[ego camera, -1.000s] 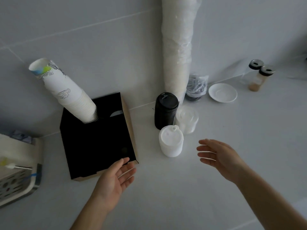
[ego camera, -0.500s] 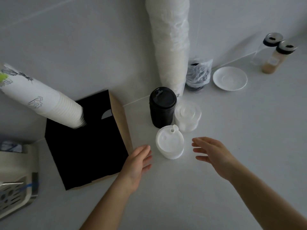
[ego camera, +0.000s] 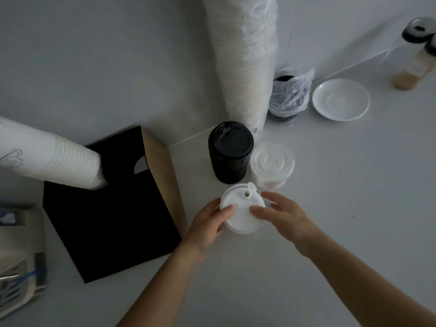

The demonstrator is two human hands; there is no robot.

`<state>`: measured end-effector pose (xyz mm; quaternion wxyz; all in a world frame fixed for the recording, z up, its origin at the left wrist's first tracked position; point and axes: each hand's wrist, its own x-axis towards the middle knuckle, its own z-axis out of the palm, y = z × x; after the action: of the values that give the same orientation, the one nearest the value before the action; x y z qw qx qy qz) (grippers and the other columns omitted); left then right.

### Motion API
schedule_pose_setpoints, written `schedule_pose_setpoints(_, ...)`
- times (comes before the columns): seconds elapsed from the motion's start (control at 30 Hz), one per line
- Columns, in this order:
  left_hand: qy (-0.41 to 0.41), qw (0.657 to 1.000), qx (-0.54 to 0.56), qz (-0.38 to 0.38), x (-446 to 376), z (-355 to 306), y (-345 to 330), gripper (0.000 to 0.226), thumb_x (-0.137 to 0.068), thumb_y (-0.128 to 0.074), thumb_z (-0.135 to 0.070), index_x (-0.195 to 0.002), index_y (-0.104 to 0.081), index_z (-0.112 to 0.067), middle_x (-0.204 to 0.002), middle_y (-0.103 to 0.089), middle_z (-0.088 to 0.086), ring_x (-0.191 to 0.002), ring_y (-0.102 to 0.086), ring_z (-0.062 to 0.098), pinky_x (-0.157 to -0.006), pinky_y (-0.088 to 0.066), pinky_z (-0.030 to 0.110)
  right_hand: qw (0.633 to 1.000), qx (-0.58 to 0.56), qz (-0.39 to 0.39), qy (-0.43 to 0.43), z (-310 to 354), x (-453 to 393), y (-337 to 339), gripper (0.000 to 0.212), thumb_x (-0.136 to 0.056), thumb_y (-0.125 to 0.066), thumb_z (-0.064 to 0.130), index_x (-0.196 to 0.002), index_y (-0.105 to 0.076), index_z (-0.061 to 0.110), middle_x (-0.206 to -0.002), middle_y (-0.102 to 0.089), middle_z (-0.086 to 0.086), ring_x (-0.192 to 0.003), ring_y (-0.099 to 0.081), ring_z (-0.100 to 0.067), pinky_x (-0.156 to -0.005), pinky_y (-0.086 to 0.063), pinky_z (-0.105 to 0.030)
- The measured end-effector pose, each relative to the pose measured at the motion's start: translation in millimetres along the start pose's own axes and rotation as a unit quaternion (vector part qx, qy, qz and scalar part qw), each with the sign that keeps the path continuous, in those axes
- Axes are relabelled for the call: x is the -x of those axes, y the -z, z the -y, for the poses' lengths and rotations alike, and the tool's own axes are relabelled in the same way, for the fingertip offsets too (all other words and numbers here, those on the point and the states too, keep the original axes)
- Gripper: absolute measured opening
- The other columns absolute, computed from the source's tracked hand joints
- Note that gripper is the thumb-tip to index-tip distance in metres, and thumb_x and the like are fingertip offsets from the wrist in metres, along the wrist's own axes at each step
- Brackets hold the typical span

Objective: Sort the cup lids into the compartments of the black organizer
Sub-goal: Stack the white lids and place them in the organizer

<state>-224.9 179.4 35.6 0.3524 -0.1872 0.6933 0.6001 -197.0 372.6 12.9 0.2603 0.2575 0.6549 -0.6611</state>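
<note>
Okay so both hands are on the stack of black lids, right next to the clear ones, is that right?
Not quite. The head view shows both the left hand and the right hand on the stack of white lids, not the stack of black lids. The black stack stands untouched behind it. The white stack does sit right next to the clear lids.

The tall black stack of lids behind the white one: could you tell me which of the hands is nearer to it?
Right, narrowly. The right hand sits just in front of the tall black stack of lids, slightly right; the left hand lies lower and further back.
</note>
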Motion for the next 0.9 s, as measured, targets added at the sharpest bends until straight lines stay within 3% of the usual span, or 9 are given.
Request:
schedule_pose_setpoints(0.1,0.001,1.000,-0.008,0.017,-3.3,-2.7,1.0,0.026,-0.072,-0.066,-0.043,-0.098,-0.070,-0.044,-0.107,-0.074,-0.013,-0.111,-0.064,0.011,-0.103,-0.045,0.039,1.000,0.007,0.010,-0.002,-2.0,-0.9,-1.3,0.102,-0.039,-0.078,0.077,-0.129,-0.060,0.033,-0.127,-0.065,0.000,-0.122,-0.057,-0.020,-0.102,-0.047,-0.045)
schedule_pose_setpoints(0.23,0.018,0.999,0.001,0.030,-4.1,-3.6,2.6,0.022,-0.078,-0.066,-0.041,-0.099,-0.071,-0.039,-0.105,-0.075,-0.011,-0.110,-0.065,0.011,-0.092,-0.049,0.030,1.000,0.001,0.030,0.005,2.9,1.3,-3.3,0.064,-0.058,-0.074,0.061,-0.116,-0.067,0.035,-0.114,-0.071,0.005,-0.106,-0.064,-0.013,-0.081,-0.048,-0.030)
schedule_pose_setpoints(0.3,0.022,0.999,0.004,0.033,-3.3,-2.5,2.8,0.030,-0.070,-0.068,-0.048,-0.099,-0.071,-0.041,-0.107,-0.074,-0.012,-0.111,-0.065,0.009,-0.098,-0.047,0.033,0.999,-0.014,0.046,-0.002,5.1,3.9,-3.1,0.050,-0.064,-0.072,0.053,-0.109,-0.070,0.034,-0.109,-0.073,0.006,-0.102,-0.065,-0.010,-0.078,-0.046,-0.028)
schedule_pose_setpoints(0.37,0.022,0.999,0.016,0.034,-3.8,-0.6,2.7,0.036,-0.066,-0.068,-0.051,-0.100,-0.071,-0.040,-0.109,-0.074,-0.012,-0.112,-0.064,0.009,-0.106,-0.042,0.039,0.998,-0.019,0.054,-0.009,8.4,4.8,-2.8,0.050,-0.064,-0.071,0.052,-0.111,-0.069,0.033,-0.108,-0.074,0.008,-0.103,-0.065,-0.010,-0.078,-0.046,-0.029)
schedule_pose_setpoints(0.57,0.041,0.995,0.088,0.020,-0.9,-0.8,0.1,0.026,-0.092,-0.051,-0.043,-0.106,-0.068,-0.030,-0.110,-0.073,-0.009,-0.112,-0.062,0.010,-0.113,-0.034,0.042,0.998,-0.028,0.048,-0.012,11.9,6.0,-6.1,0.060,-0.061,-0.072,0.058,-0.115,-0.067,0.032,-0.112,-0.072,0.006,-0.108,-0.063,-0.012,-0.082,-0.045,-0.030)
schedule_pose_setpoints(0.8,0.025,0.996,0.078,0.019,19.2,3.8,3.3,0.035,-0.078,-0.055,-0.057,-0.106,-0.066,-0.039,-0.115,-0.070,-0.015,-0.116,-0.059,0.012,-0.111,-0.034,0.047,0.998,-0.019,0.063,-0.003,8.6,16.2,-17.4,0.082,-0.050,-0.072,0.073,-0.121,-0.061,0.032,-0.120,-0.067,-0.001,-0.112,-0.063,-0.019,-0.100,-0.047,-0.041)
schedule_pose_setpoints(0.9,0.010,0.994,0.105,0.014,31.7,9.0,7.8,0.038,-0.077,-0.058,-0.055,-0.109,-0.064,-0.037,-0.118,-0.069,-0.012,-0.119,-0.059,0.014,-0.107,-0.038,0.043,0.996,-0.030,0.081,0.005,15.6,22.9,-21.0,0.083,-0.052,-0.074,0.070,-0.123,-0.060,0.030,-0.122,-0.067,-0.001,-0.113,-0.063,-0.020,-0.097,-0.049,-0.037)
